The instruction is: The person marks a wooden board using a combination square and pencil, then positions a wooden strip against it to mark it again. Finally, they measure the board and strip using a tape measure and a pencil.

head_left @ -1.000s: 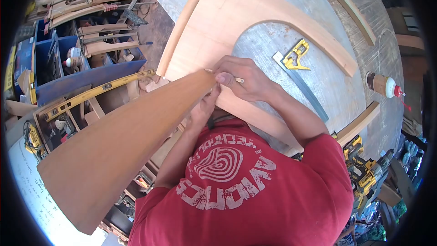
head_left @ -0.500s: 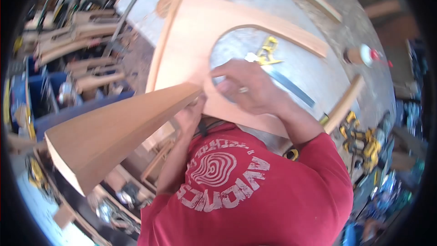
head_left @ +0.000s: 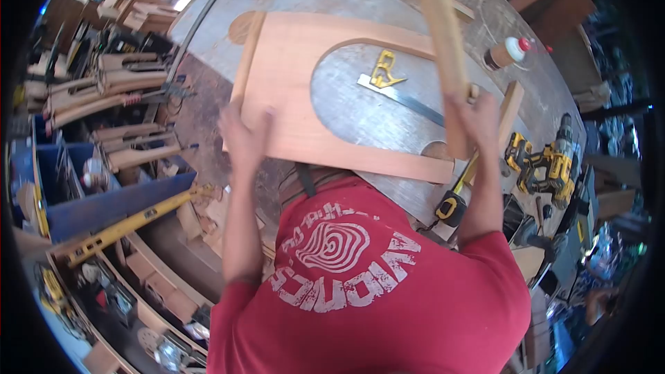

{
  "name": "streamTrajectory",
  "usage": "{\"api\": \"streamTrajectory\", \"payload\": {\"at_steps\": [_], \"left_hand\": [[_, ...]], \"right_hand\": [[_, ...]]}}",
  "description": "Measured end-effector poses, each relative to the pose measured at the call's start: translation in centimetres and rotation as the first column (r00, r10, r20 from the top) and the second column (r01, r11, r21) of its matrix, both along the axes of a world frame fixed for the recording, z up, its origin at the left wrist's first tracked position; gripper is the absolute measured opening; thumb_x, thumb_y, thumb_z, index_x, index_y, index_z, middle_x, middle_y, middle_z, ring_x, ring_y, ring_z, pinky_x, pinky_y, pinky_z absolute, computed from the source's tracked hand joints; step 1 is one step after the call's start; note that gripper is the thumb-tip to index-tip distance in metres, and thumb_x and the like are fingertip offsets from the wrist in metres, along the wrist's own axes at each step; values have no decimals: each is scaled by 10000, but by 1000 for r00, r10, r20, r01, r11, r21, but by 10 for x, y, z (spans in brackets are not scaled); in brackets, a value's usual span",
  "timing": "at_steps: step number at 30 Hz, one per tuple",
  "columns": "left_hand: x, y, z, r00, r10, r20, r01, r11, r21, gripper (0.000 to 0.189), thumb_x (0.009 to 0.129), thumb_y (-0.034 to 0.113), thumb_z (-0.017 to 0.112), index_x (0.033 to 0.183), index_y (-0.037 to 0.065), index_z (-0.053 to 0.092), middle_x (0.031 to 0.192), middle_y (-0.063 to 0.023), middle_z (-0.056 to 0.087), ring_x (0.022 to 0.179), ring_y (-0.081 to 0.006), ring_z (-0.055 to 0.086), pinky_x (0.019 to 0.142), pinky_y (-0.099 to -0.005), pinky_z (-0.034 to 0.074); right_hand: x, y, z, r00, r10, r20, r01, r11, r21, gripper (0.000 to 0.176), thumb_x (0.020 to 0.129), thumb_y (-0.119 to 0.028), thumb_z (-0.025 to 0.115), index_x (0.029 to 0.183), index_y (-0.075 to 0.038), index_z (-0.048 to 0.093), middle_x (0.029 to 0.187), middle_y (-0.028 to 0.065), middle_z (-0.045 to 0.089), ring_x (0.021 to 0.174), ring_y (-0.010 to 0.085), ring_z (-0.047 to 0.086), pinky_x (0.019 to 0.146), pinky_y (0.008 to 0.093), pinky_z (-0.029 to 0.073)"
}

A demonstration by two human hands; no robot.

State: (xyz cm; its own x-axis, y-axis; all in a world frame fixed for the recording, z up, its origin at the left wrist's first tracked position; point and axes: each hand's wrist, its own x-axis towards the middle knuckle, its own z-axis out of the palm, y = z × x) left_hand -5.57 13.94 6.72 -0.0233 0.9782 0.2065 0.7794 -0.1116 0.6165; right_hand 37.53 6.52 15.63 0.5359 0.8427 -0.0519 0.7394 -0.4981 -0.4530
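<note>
So the right hand [head_left: 479, 118] is closed around the lower part of a long wooden piece [head_left: 442, 31], holding it raised over the right side of the setup with its far end pointing up and away. There's also a small pale stub [head_left: 473, 91] sticking up by those fingers, can't tell what it is.

The left hand [head_left: 246, 135] is down at the near left corner of a big flat wooden panel [head_left: 284, 76], thumb spread well away from the fingers. I can't tell how hard it's pressing, if at all.

The panel lies flat on the tabletop [head_left: 197, 104] and has a big rounded cutout on its right side. A square with a yellow head [head_left: 384, 73] sits inside that cutout, blade angled toward the right hand. A wooden strip [head_left: 247, 62] runs along the panel's left edge.

Just below the right hand there's a yellow and black tape measure [head_left: 450, 208] with some tape pulled out, near the panel's near right end. A glue bottle [head_left: 507, 53] with a red cap lies on its side past the raised piece, and a couple of yellow and black power tools [head_left: 554, 166] are over to the right. Off to the left it's a blue bin [head_left: 104, 201] with a long yellow level [head_left: 131, 227] beside it.
</note>
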Motion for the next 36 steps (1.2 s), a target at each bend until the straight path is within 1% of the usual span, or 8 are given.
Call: {"api": "streamTrajectory", "payload": {"at_steps": [1,3,7,10,19,24,30,36], "left_hand": [[-25,13,-14,978,136,-156,-142,989,-27,715,853,408,824,1315,-79,578,1248,-303,627,1196,-438,595,1039,-501,456],[-57,27,-34,992,111,54,-86,936,-343,689,885,456,784,1270,-88,610,1172,-301,676,1100,-419,662,969,-479,506],[-75,53,-39,999,2,37,18,852,-524,692,933,531,721,1214,-99,668,1051,-257,749,943,-340,744,837,-421,567],[-79,62,-31,927,174,333,125,693,-710,758,939,568,700,1249,-123,663,1077,-195,747,955,-233,725,840,-363,558],[-99,27,1,882,193,430,190,690,-698,716,958,554,691,1244,-103,687,1115,-200,744,975,-227,731,864,-324,549],[-114,8,14,845,263,466,199,655,-729,688,965,544,685,1236,-89,691,1115,-196,742,1004,-220,721,866,-334,547],[-117,-9,-59,804,343,486,157,665,-730,662,970,504,699,1265,-88,670,1127,-182,739,1009,-212,720,870,-324,554],[-115,-8,-65,734,372,569,226,656,-720,659,975,471,701,1295,-102,638,1185,-178,721,1013,-212,722,891,-330,564]], "right_hand": [[20,-1,6,999,-12,51,19,992,-123,433,825,-359,811,967,46,755,794,209,755,753,264,760,682,432,574],[67,-14,-32,990,-49,133,64,991,-114,548,806,-446,796,931,86,758,871,275,746,827,368,761,749,456,570],[113,-27,-82,994,-105,-15,105,994,-34,461,835,-395,809,896,60,766,758,154,745,695,237,727,674,387,557],[106,-29,-76,974,-224,-37,218,968,-125,463,834,-402,809,918,52,775,763,163,750,747,253,742,713,393,560],[76,-21,-63,947,-94,308,157,970,-187,474,914,-459,694,1001,0,773,879,222,753,900,382,743,813,458,560],[33,-11,-25,972,46,-232,8,973,229,550,1075,-453,479,987,9,763,835,135,754,744,226,702,663,371,520],[-37,18,-27,433,339,-835,174,878,446,704,1105,-538,366,1065,85,691,939,213,717,710,217,673,566,328,554],[-121,17,-59,-67,343,-937,131,934,332,687,1110,-523,346,830,35,634,905,227,675,705,297,663,644,453,595]]}}
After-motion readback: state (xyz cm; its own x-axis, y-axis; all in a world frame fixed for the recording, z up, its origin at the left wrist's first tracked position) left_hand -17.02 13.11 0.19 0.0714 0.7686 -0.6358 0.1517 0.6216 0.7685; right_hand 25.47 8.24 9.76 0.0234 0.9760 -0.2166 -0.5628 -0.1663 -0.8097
